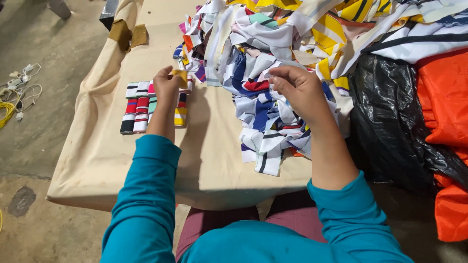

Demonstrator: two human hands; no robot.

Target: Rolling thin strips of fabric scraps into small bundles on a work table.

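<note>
My left hand (167, 87) is closed on a small yellow fabric piece (180, 77), held just above a neat row of folded striped knit strips (141, 107) laid side by side on the cloth-covered table (97, 156). My right hand (298, 89) pinches a thin pale strip at the near edge of a big loose heap of striped fabric pieces (273, 58) in white, blue, yellow and red. Both arms wear teal sleeves.
A black plastic bag (390, 112) lies right of the heap, with orange fabric (446, 107) beyond it. Brown patches (127, 34) sit at the table's far left corner. Cables and a yellow cord (17, 92) lie on the concrete floor to the left.
</note>
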